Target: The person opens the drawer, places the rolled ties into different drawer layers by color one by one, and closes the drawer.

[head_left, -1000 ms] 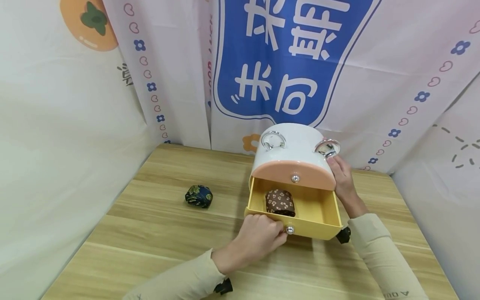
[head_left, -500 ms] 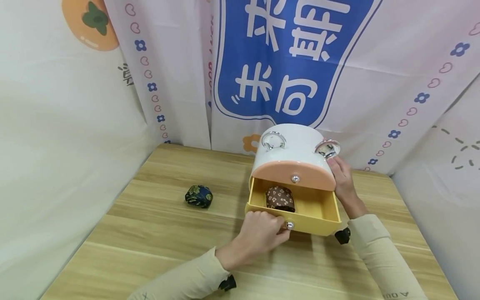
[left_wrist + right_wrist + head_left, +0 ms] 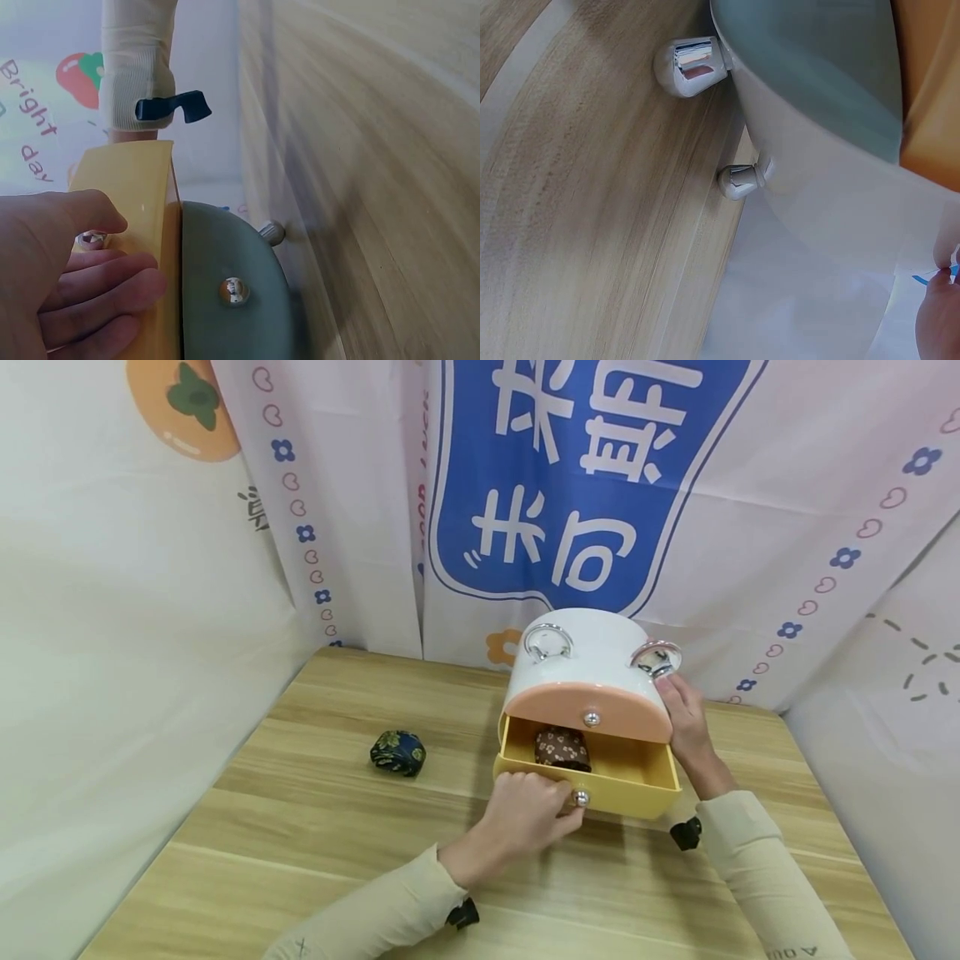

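Observation:
A small rounded drawer cabinet has a white shell, a coral upper drawer front and a green-grey lower one. Its yellow middle drawer stands partly out, holding a rolled brown cloth with pale flowers. My left hand is at that drawer's front, thumb and curled fingers around its silver knob. On the cabinet's right side rests my right hand, its thumb beside a chrome ring; some of its fingers are hidden behind the shell. In the right wrist view only a fingertip shows, against the white side.
A rolled navy cloth with a leafy pattern lies on the wood-grain table, left of the cabinet. Chrome feet raise the cabinet off the tabletop. Printed cloth hangs close behind it, and pale cloth walls stand at both sides.
The yellow drawer has slid partway inward with my left hand at its front, carrying the brown roll deeper under the coral front. My right hand has stayed in place.

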The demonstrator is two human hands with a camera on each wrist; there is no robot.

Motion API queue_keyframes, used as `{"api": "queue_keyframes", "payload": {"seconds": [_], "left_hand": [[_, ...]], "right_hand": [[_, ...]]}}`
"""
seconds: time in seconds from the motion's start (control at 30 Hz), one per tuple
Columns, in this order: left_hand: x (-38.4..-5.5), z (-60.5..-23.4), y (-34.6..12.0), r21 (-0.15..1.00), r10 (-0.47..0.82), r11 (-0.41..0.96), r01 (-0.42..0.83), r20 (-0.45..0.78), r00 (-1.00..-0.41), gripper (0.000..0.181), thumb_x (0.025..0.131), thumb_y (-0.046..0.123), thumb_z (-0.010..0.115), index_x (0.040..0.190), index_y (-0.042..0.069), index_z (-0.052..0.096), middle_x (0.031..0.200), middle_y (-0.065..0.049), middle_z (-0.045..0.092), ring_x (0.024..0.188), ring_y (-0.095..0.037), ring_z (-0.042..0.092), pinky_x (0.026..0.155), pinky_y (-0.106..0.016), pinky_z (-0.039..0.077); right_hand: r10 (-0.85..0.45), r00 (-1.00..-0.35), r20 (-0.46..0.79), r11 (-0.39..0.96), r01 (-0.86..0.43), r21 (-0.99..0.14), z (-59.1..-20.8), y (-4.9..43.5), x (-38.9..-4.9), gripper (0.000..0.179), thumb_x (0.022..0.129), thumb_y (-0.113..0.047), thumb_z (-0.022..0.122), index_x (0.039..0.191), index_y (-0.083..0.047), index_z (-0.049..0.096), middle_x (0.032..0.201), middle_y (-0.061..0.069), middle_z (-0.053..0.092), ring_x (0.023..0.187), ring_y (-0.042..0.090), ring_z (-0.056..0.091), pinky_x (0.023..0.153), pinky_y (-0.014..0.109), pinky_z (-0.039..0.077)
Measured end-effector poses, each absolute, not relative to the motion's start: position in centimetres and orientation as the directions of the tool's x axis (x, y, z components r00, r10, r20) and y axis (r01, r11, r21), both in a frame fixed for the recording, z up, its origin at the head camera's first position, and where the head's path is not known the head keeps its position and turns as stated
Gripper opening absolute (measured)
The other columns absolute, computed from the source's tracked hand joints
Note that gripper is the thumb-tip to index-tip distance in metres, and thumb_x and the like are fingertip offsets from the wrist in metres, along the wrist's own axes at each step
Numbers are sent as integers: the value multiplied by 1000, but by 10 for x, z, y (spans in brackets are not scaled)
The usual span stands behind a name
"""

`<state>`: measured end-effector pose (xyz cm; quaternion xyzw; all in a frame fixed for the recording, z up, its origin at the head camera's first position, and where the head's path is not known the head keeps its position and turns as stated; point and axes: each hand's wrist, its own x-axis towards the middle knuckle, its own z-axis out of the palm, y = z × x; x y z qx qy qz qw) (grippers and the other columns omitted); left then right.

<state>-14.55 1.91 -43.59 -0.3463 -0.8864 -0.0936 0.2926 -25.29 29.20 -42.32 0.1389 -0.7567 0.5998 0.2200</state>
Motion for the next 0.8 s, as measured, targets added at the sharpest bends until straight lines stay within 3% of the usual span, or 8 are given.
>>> {"api": "queue_keyframes", "payload": {"seconds": [0.3,0.57,0.8], "left_hand": [[-158,-437,21,-24,564,739,673,568,-600,35,87,43,63,60,26,48,47,14,34,42,-2,31,38,-16,19],[-168,-440,24,11,549,742,670,564,-617,38,86,40,63,58,26,42,47,15,32,42,-2,31,37,-17,20],[-179,-441,25,45,533,749,661,552,-641,36,87,41,63,59,28,45,47,16,35,43,-1,32,37,-17,21]], "right_hand": [[35,-856,516,215,-498,-840,-422,291,-254,26,101,-25,45,105,-12,68,83,-10,65,73,4,56,68,17,45],[49,-881,470,219,-450,-866,-420,291,-251,24,101,-20,43,107,-19,66,90,-12,67,79,4,58,75,18,46],[74,-885,460,207,-438,-875,-420,288,-249,22,101,-22,45,103,-20,67,85,-12,68,73,5,58,71,19,48]]}}
